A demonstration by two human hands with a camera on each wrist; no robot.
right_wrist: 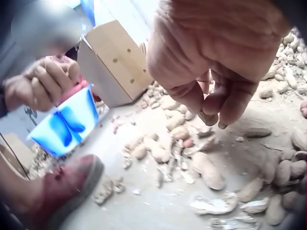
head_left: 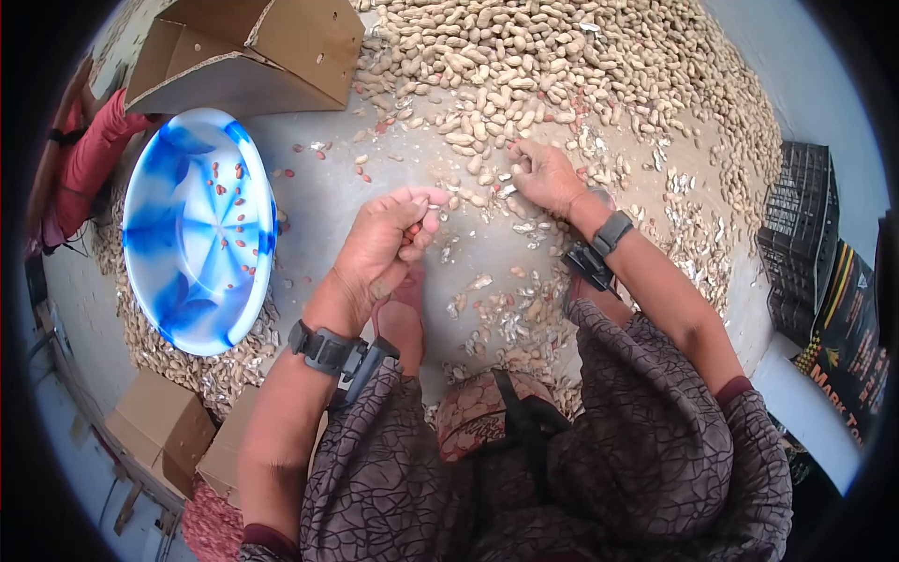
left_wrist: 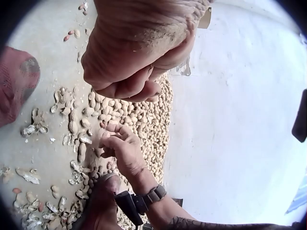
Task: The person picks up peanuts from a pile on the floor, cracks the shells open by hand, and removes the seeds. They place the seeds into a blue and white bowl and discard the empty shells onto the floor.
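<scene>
My left hand is raised above the floor, its fingers curled round a few red peanut kernels. In the left wrist view, the back of that hand and its folded fingers hide the kernels. At the front edge of the peanut pile, my right hand is low over the floor. Its thumb and fingertips pinch a small tan peanut in the right wrist view, largely covered by the fingers. Unshelled peanuts and split empty shells lie just beneath it.
A blue and white basin with several red kernels stands at left. Behind it is an open cardboard box. Shells litter the floor between my feet. A black crate stands at right. Another person's sleeve shows at far left.
</scene>
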